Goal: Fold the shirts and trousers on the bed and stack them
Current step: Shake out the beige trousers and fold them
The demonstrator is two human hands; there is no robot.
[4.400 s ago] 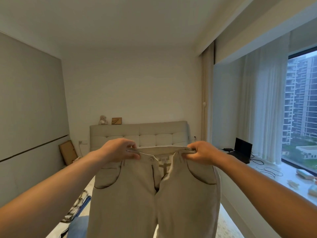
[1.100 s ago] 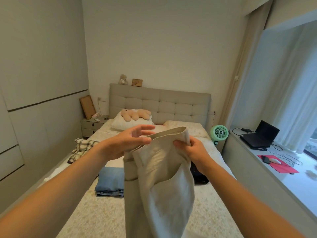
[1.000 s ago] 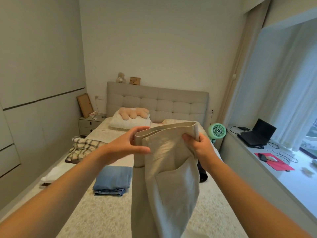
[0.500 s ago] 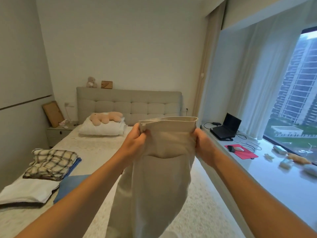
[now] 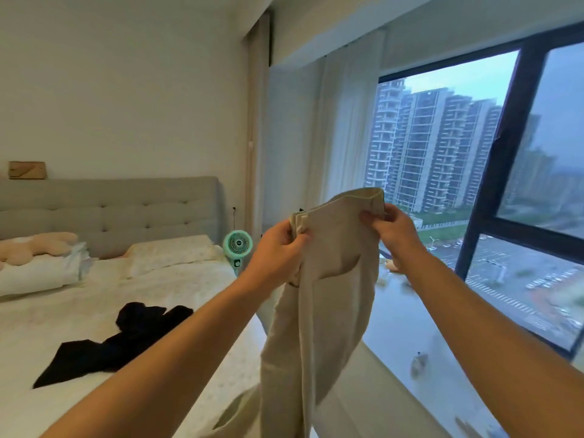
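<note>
Trousers [image 5: 328, 298], beige, hang in front of me over the bed's [image 5: 132, 298] right edge, halved lengthwise, legs dropping out of view. Left hand [image 5: 278, 257] and right hand [image 5: 390, 230] each pinch a waistband end, arms out, right higher. Level waistband, match seams, then lay flat; black garment [image 5: 126, 336] lies beyond, unfolded.

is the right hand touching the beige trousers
Touching. The head view shows the right hand pinching the waistband corner of the trousers, thumb on the front of the cloth, while the left hand grips the other end.
</note>
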